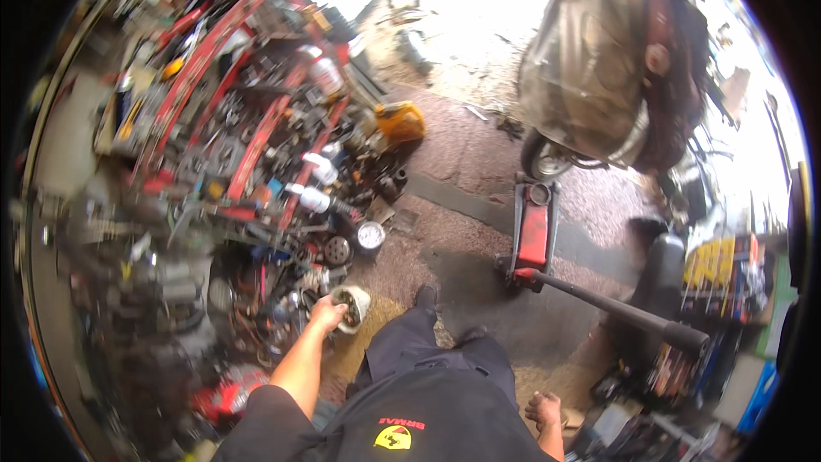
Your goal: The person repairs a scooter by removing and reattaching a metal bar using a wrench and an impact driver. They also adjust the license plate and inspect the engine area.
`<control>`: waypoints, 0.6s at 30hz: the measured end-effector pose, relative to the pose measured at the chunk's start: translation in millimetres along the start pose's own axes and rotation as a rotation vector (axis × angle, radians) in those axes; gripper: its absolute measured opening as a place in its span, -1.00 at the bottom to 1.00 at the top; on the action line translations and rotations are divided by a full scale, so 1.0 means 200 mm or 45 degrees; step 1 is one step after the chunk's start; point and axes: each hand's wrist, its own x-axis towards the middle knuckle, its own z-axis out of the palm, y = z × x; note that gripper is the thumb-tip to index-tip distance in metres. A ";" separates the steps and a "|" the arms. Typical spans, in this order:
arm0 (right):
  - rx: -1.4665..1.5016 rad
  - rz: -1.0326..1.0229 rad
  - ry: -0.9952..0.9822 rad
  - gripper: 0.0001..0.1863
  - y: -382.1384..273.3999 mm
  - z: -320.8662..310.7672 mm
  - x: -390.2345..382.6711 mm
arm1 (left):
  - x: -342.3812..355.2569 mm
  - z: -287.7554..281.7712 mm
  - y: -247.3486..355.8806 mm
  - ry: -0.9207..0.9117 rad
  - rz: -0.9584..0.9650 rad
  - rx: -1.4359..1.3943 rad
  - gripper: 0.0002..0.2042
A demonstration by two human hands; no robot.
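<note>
My left hand [327,314] grips the rim of a small off-white tub [362,315], thumb over the edge. Dark small bits lie inside the tub; what they are is too blurred to tell. Crowded parts and bottles stand just beyond it, among them a round white-faced gauge [370,236]. On the other side of my body, my right hand [543,409] hangs low with loosely bent fingers slightly apart and nothing visible in it. It is near a pile of parts at the lower right.
A red floor jack [534,235] stands ahead, its long black handle [616,310] reaching right. Beyond it is a covered scooter [590,68]. Red metal racks [256,150] full of tools and parts fill the left, with a yellow-orange object [400,121] beside them. Yellow organisers [714,265] stand right.
</note>
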 end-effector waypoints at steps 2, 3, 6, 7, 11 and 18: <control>-0.017 -0.108 -0.147 -0.80 -0.11 -0.10 0.11 | -0.20 0.07 -0.29 0.001 -0.437 -0.395 -0.68; -0.162 -0.194 -0.126 -0.85 -0.19 -0.14 0.18 | -0.30 0.12 -0.42 0.080 -0.457 -0.497 -0.71; -0.243 -0.347 -0.186 -0.83 -0.38 -0.26 0.33 | -0.59 0.33 -0.66 0.329 -0.549 -0.664 -0.74; -0.252 -0.387 -0.210 -0.82 -0.41 -0.31 0.36 | -0.69 0.42 -0.71 0.272 -0.520 -0.674 -0.73; -0.392 -0.411 -0.208 -0.81 -0.44 -0.46 0.44 | -0.98 0.72 -0.73 0.128 -0.374 -0.540 -0.55; -0.562 -0.458 -0.381 -0.81 -0.27 -0.45 0.65 | -1.10 0.92 -0.90 0.154 -0.451 -0.601 -0.60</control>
